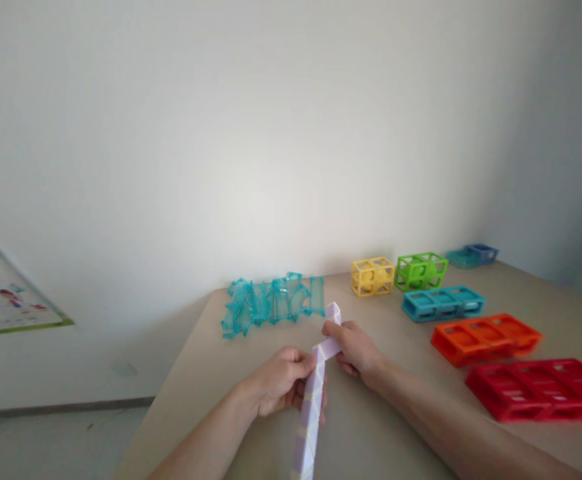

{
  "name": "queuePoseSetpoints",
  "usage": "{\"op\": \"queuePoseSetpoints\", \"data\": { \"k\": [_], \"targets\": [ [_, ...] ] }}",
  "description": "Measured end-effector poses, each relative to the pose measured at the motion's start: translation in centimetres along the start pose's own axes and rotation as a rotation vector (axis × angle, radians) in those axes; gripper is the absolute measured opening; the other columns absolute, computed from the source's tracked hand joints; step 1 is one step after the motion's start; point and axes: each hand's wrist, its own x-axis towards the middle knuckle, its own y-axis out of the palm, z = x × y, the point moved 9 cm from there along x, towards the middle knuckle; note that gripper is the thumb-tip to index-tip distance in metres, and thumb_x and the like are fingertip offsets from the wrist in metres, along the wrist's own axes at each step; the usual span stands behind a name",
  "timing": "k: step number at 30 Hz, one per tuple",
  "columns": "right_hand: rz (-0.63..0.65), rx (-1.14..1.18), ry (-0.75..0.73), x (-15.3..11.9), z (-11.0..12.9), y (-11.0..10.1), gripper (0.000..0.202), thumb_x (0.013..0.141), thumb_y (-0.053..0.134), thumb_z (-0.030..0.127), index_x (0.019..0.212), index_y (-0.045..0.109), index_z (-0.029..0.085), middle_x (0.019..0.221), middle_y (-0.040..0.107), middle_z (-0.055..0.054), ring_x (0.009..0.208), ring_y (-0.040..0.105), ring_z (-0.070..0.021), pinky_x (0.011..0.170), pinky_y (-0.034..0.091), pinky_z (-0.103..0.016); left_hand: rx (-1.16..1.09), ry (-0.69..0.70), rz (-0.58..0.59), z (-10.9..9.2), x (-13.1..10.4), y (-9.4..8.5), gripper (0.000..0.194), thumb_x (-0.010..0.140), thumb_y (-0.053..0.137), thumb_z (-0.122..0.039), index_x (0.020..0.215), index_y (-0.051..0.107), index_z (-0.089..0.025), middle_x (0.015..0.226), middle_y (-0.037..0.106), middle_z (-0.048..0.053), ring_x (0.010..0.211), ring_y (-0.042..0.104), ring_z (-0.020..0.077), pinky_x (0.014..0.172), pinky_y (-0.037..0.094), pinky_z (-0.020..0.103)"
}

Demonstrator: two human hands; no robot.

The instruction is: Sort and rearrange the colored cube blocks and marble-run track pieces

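Observation:
A long lilac and white snake puzzle [309, 417] made of triangular wedges hangs over the table between both hands. Its long straight part runs down toward me and out of the bottom of the picture. Near the far end it bends to the right, then turns up into a short tip. My left hand [285, 383] grips the straight part just below the first bend, thumb on top. With the thumb and fingers closed, my right hand [355, 350] holds the short bent section below the tip. Part of the puzzle is hidden behind the right fingers.
Translucent teal plastic pieces [271, 301] lie in a pile at the back left of the table [195, 393]. Yellow [372, 277], green [421, 271], blue [443, 303], orange [485, 339] and red [541, 390] frame blocks line the right side. A blue container [481, 253] stands in the far corner.

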Motion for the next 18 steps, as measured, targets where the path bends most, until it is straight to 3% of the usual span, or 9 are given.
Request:
{"op": "queuePoseSetpoints", "data": {
  "k": [6, 11, 14, 18],
  "targets": [
    [0.06, -0.121, 0.141, -0.3, -1.0, -0.2, 0.031, 0.07, 0.051, 0.028, 0.041, 0.044, 0.021, 0.024, 0.033, 0.006, 0.017, 0.028, -0.0084, 0.018, 0.015, -0.019, 0.18, -0.053, 0.032, 0.5, -0.5, 0.9, 0.046, 0.069, 0.067, -0.058, 0.077, 0.052, -0.015, 0.06, 0.065, 0.005, 0.041, 0.059, 0.015, 0.044, 0.043, 0.024],
    [0.164, -0.106, 0.183, -0.3, -1.7, 0.6, 0.033, 0.07, 0.055, 0.023, 0.038, 0.046, 0.02, 0.021, 0.033, 0.004, 0.015, 0.028, -0.009, 0.017, 0.015, -0.02, 0.334, -0.062, -0.006, 0.1, -1.0, 0.7, 0.041, 0.067, 0.07, -0.053, 0.071, 0.056, -0.015, 0.058, 0.064, 0.002, 0.041, 0.056, 0.0131, 0.047, 0.045, 0.026],
    [0.247, -0.009, 0.175, -0.3, -1.5, 1.5, 0.037, 0.074, 0.057, 0.029, 0.039, 0.046, 0.019, 0.022, 0.034, 0.004, 0.017, 0.029, -0.0086, 0.02, 0.014, -0.02, 0.31, -0.046, 0.085, 0.0, -1.2, 1.2, 0.038, 0.067, 0.073, -0.049, 0.07, 0.058, -0.014, 0.057, 0.063, 0.002, 0.041, 0.055, 0.0124, 0.05, 0.047, 0.027],
    [0.318, 0.245, 0.118, -0.5, -0.2, 2.3, 0.037, 0.082, 0.047, 0.044, 0.057, 0.053, 0.018, 0.03, 0.03, 0.009, 0.026, 0.033, -0.0072, 0.029, 0.027, -0.016, 0.191, 0.008, 0.249, -0.5, -1.5, 2.2, 0.047, 0.067, 0.07, -0.057, 0.074, 0.06, -0.011, 0.06, 0.064, 0.006, 0.043, 0.058, 0.0142, 0.048, 0.047, 0.025]
  ]
}}
